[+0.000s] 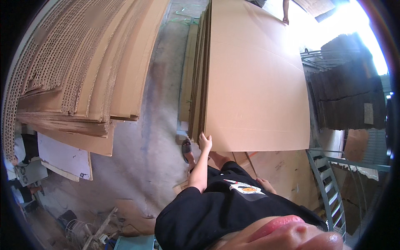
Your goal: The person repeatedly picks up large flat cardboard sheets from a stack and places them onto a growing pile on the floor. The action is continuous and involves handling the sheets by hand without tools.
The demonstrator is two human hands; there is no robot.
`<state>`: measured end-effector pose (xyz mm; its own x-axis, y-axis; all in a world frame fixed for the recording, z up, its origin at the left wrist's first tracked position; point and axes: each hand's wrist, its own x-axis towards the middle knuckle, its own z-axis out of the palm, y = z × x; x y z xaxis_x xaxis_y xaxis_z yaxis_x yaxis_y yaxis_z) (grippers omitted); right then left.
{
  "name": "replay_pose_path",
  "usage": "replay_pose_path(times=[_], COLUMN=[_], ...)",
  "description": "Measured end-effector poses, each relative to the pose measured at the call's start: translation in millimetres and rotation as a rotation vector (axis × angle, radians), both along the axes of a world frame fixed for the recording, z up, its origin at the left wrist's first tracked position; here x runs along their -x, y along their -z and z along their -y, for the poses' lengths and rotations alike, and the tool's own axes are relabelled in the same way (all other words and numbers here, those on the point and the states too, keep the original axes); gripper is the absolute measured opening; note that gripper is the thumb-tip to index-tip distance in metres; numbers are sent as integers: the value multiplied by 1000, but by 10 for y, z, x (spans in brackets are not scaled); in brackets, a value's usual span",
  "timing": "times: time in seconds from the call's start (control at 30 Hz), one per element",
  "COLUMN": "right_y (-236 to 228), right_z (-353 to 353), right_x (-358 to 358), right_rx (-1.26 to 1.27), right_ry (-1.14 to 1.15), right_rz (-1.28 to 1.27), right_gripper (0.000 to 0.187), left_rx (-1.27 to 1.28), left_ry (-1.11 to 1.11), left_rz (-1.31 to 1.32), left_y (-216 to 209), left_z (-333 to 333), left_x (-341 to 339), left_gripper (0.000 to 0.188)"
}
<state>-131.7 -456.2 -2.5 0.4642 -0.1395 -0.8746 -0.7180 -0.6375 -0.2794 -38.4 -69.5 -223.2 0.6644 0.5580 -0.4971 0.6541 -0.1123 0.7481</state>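
The left hand (205,142) grips the near left corner of one large cardboard sheet (258,83) topping one stack (199,83); the right hand (266,185): cannot tell. One pale label (368,113), unreadable, marks a dark pile (346,93).

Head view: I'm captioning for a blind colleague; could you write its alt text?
A person's left hand is at the near left corner of a cardboard stack; the right hand is at their side. Another person's hand is by the far right edge. More cardboard is piled left, and a ladder stands right.
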Motion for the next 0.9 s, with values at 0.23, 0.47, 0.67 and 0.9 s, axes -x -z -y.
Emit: replay_pose_path(times=[0.23, 0.47, 0.67, 0.9], right_y=[-151, 54, 172, 253], right_z=[-133, -241, -245, 58], right_x=[428, 942, 899, 579], right_rx=[-49, 69, -72, 147], right_ry=[177, 61, 338, 315], right_rz=[102, 178, 287, 202], right_gripper=[45, 55, 57, 51], left_rx=[-3, 26, 179, 454], left_ry=[35, 33, 25, 28], left_rz=[-68, -24, -18, -109], left_y=[-106, 46, 470, 117], left_z=[-24, -142, -310, -422], left_x=[-35, -37, -40, 20], left_gripper=[62, 67, 61, 56])
